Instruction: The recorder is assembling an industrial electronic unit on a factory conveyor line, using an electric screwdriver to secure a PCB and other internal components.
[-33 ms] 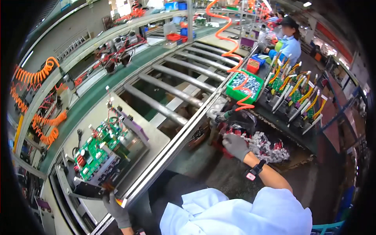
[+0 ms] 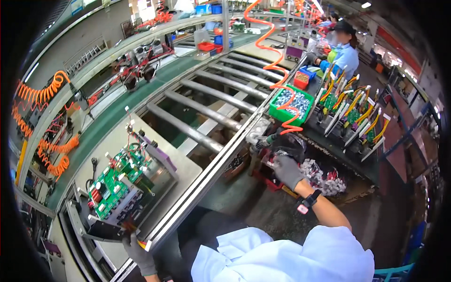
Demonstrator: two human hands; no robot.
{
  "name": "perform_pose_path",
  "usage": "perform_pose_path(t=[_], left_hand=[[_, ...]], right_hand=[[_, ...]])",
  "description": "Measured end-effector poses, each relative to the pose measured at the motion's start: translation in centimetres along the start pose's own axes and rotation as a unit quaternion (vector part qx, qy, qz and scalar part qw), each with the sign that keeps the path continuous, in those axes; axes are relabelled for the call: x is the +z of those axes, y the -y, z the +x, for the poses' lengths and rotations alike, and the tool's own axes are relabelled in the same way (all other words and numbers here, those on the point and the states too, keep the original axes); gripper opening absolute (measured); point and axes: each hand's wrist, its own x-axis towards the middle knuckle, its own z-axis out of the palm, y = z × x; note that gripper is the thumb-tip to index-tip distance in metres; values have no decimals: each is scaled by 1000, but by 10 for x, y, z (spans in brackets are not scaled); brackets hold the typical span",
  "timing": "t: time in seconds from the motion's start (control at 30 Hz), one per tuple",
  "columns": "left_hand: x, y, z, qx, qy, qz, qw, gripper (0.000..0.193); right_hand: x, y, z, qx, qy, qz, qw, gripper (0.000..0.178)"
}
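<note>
My left hand (image 2: 138,254), in a grey glove, is closed at the near end of an electronic unit on the bench. A short cable with a white end (image 2: 148,245) and a bit of yellow sticks out beside its fingers. The unit has a green circuit board (image 2: 110,188), a black metal plate and a purple panel (image 2: 162,156). My right hand (image 2: 287,172), gloved in grey with a black band at the wrist, reaches down over a red bin (image 2: 269,181) below the rail. Its fingertips are hard to make out. Silvery wrapped parts (image 2: 324,177) lie next to it.
A green bin (image 2: 284,115) of small metal parts stands beyond my right hand, with a small red bin (image 2: 301,81) behind it. Boards with yellow cables (image 2: 357,110) stand in rows at right. Metal rollers (image 2: 188,127) run ahead. An orange coiled hose (image 2: 282,66) hangs down. A co-worker (image 2: 345,54) stands far right.
My right hand has moved slightly right and its fingers now point deeper toward the bin and the dark bag. My left hand has stayed at the unit. The view has shifted slightly.
</note>
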Motion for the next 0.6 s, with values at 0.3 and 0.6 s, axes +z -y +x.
perform_pose_path(t=[0.3,0.6], left_hand=[[-10,-27,6,14,-12,-60,998,44],[-25,-26,-22,-81,-28,74,994,42]], right_hand=[[-98,-83,167,-88,-131,-248,956,31],[-81,-134,283,119,46,-139,982,56]])
